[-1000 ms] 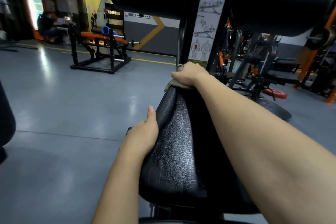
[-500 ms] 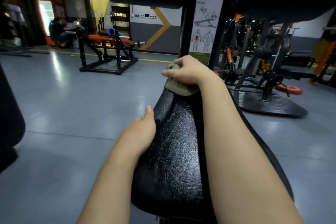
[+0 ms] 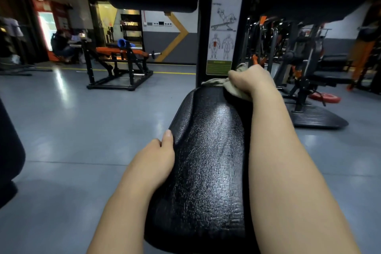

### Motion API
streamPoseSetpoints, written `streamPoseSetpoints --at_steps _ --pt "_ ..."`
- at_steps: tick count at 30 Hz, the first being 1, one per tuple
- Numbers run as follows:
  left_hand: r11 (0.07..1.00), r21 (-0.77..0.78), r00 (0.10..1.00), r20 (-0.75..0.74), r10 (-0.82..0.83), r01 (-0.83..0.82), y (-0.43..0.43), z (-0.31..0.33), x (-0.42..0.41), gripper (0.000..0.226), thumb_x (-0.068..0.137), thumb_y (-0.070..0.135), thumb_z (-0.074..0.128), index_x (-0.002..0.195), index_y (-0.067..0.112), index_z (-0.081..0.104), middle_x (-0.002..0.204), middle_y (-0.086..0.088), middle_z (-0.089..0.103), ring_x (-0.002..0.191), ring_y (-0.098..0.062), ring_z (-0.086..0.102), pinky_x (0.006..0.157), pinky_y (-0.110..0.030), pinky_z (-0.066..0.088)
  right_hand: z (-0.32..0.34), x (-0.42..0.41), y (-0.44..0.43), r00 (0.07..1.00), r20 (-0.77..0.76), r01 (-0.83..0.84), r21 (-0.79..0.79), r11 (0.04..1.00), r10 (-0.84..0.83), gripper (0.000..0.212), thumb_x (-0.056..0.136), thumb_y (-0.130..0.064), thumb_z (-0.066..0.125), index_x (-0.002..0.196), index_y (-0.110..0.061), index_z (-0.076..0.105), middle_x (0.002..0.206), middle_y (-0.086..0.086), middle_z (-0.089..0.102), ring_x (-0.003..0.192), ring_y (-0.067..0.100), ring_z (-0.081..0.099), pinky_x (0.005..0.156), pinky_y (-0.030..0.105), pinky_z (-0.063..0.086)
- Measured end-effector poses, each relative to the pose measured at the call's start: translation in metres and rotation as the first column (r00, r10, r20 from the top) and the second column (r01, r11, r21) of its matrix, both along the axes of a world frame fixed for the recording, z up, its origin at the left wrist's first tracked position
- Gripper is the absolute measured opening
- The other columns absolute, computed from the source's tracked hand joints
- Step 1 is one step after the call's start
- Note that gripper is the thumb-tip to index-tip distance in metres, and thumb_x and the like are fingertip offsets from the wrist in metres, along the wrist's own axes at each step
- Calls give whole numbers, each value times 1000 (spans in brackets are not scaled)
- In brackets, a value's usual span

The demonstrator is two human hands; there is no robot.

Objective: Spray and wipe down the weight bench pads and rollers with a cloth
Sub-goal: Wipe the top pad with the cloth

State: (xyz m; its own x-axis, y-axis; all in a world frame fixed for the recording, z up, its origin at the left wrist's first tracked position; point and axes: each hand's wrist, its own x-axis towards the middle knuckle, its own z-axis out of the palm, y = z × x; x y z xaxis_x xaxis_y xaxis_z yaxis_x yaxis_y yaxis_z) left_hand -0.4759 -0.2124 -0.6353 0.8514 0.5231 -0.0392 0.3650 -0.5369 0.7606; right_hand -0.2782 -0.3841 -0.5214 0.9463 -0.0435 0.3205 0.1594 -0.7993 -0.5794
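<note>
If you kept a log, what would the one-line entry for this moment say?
step: wiping pad | right hand: grips cloth at pad's far end | left hand: holds pad's left edge

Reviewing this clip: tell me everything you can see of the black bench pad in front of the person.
The bench pad is black, with a grained, leather-like cover that shines under the lights. It is long, with rounded edges, and runs away from the camera toward a black upright post. The left hand holds its left edge, thumb on top. The right hand presses a crumpled beige cloth onto its far end, the forearm lying along its right side.
</note>
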Motion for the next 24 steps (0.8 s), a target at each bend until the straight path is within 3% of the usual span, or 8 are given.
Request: streamPoseSetpoints --at_steps 2,4,7,11,14,19,21,24 --pt "1000 10 1000 4 5 -5 -2 0 0 70 104 61 19 143 14 52 153 -12 49 141 -28 45 109 -39 34 -2 -5 10 996 43 -74 -57 996 76 57 92 -50 57 129 -6 58 126 20 61 115 36 59 93 37 45" --pt "1000 10 1000 6 9 -9 -1 2 1 69 105 61 19 143 14 53 152 -13 50 140 -29 45 109 -39 35 0 -14 33 979 56 -186 -156 970 196 46 93 -50 56 118 -11 60 107 16 59 95 32 57 83 34 42" --pt "1000 16 1000 3 13 -13 -2 2 1 69 105 61 19 142 15 54 152 -12 50 140 -28 45 110 -40 34 1 -25 66 936 -4 -333 -341 879 353 33 94 -47 53 101 -15 55 93 6 59 74 23 54 72 34 40" --pt "999 29 1000 5 27 -27 -1 2 -1 68 105 60 19 143 16 53 152 -11 49 140 -28 45 108 -39 34 -5 -31 90 880 -26 -455 -334 826 475 32 86 -50 63 99 -22 60 89 -1 63 76 18 59 68 34 47" --pt "999 34 1000 3 22 -22 -1 2 -1 68 104 62 19 142 17 54 152 -10 50 140 -27 45 108 -39 34 -1 -29 88 891 -75 -452 -207 867 447 30 81 -43 70 96 -18 64 88 2 68 78 22 66 68 32 53" --pt "999 41 1000 2 13 -13 -3 3 -5 69 104 62 18 143 17 52 153 -10 48 141 -27 43 108 -39 34 11 -16 59 971 -77 -236 -119 964 228 29 89 -38 67 87 -12 55 78 3 56 65 21 54 63 27 42" --pt "999 30 1000 0 15 -15 -1 3 -4 69 104 63 18 143 18 53 153 -9 49 140 -27 44 108 -40 34 9 -11 38 992 -64 -115 -68 991 111 30 88 -38 67 98 -10 59 89 6 60 78 26 59 71 28 46" --pt "1000 29 1000 -1 9 -9 0 1 -3 69 103 63 17 140 19 55 149 -9 52 138 -27 47 106 -40 36 4 -13 25 999 -23 -44 -63 997 43 40 91 -45 64 116 -14 56 102 8 51 104 34 59 83 34 43"
